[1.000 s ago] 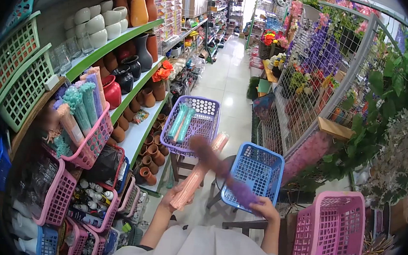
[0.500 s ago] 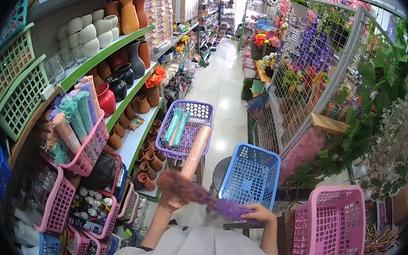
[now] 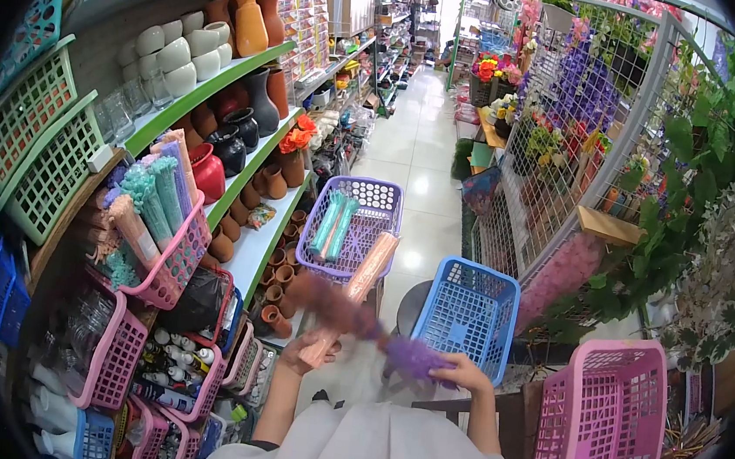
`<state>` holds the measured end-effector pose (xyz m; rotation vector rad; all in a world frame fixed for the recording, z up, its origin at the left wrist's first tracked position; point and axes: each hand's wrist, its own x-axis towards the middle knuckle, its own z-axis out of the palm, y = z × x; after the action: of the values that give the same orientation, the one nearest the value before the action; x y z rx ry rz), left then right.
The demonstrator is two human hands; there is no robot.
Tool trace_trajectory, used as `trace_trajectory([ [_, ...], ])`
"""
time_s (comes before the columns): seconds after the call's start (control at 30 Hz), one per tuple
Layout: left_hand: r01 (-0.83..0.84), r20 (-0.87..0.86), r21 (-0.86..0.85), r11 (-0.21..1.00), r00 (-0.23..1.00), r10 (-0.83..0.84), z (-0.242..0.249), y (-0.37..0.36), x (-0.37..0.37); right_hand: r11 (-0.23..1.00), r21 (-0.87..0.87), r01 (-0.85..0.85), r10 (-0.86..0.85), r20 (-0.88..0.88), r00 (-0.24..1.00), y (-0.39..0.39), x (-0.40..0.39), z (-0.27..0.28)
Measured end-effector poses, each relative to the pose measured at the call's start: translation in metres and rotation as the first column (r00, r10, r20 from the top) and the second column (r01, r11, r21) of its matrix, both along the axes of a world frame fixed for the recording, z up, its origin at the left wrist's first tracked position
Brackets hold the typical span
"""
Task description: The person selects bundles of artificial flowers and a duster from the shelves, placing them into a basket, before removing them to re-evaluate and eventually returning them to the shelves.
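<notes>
My left hand [image 3: 308,355] grips the lower end of a long peach-coloured wrapped bundle [image 3: 361,286] that slants up toward a purple basket [image 3: 381,195]. My right hand [image 3: 458,373] holds a purple flower-like bundle [image 3: 409,354] by its end; its blurred brownish tip [image 3: 326,300] crosses in front of the peach bundle. The purple basket stands on a stool and holds two teal bundles [image 3: 336,224]. An empty blue basket [image 3: 468,313] sits just right of my hands.
Left shelves carry ceramic vases [image 3: 250,18], small clay pots [image 3: 276,278] and pink baskets of wrapped bundles [image 3: 174,256]. A pink basket [image 3: 599,425] stands at lower right. A wire grid with artificial flowers [image 3: 571,99] lines the right. The tiled aisle [image 3: 414,146] runs ahead.
The purple bundle in my right hand swung down from upright to lie across the peach bundle, then lifted a little. The peach bundle stayed in my left hand, tilting toward the purple basket.
</notes>
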<state>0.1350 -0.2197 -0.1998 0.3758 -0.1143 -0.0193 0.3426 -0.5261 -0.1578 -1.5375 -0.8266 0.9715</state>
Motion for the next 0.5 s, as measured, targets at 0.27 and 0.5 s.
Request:
trace_trajectory([
  [0.27, -0.081, -0.219, 0.129, 0.988, 0.97, 0.108, 0.018, -0.016, -0.002, 0.973, -0.195, -0.127, 0.113, -0.08, 0.99, 0.006, 0.005, 0.024],
  [0.5, -0.033, -0.127, 0.417, 0.909, 0.988, 0.094, 0.046, -0.008, -0.005, 0.951, -0.067, 0.303, -0.309, -0.1, 0.946, 0.021, 0.002, 0.01],
])
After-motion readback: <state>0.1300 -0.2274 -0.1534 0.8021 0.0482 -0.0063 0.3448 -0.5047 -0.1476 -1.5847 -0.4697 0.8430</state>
